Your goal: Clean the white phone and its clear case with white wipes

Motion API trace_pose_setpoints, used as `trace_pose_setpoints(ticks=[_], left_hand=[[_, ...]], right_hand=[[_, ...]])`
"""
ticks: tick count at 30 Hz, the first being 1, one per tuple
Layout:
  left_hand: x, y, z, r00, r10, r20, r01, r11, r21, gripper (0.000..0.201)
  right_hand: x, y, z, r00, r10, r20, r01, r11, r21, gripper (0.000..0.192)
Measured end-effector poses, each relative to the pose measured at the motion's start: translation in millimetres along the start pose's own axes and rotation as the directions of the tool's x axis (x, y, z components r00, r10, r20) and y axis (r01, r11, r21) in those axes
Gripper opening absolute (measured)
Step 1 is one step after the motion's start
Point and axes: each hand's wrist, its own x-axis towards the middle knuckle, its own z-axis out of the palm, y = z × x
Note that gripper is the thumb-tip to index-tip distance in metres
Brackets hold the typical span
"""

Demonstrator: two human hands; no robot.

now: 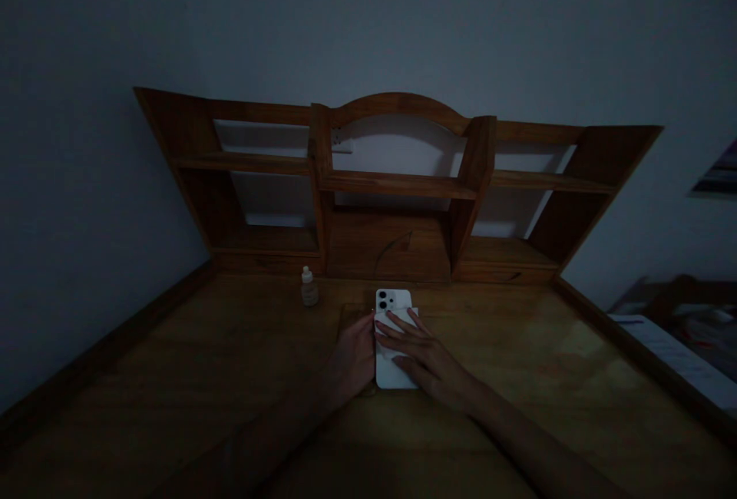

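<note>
A white phone [394,378] lies back side up on the wooden desk, its camera lenses toward the far end. Across the middle of its back is a thin white sheet, perhaps a cloth or tissue [411,313]. My right hand [423,357] rests on this sheet, fingers stretched and spread, pressing it flat against the phone. At the phone's left edge, my left hand [354,353] has its fingers drawn together and grips the side. Dim light hides the exact finger contact. Under the phone shows the edge of a darker flat piece [350,316].
A small bottle with a pale cap [309,289] stands left of the phone, near the shelf. A wooden shelf unit [397,186] spans the back of the desk [259,353]. Raised wooden rims run along both sides. Papers [673,353] lie beyond the right rim.
</note>
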Motion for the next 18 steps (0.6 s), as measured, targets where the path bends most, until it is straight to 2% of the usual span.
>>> trace_pose_setpoints(ticks=[13, 18], left_hand=[[-1.2, 1.2, 2.1, 0.994, -0.022, -0.111, 0.017, 0.999, -0.044, 0.028], [-3.9, 2.2, 9.0, 0.996, -0.020, -0.086, 0.013, 0.996, -0.083, 0.031]], right_hand=[[0.5, 3.8, 2.6, 0.999, -0.031, -0.025, 0.031, 0.999, 0.013, 0.047], [1.6, 0.2, -0.3, 1.000, -0.027, 0.013, 0.026, 0.999, 0.038, 0.044]])
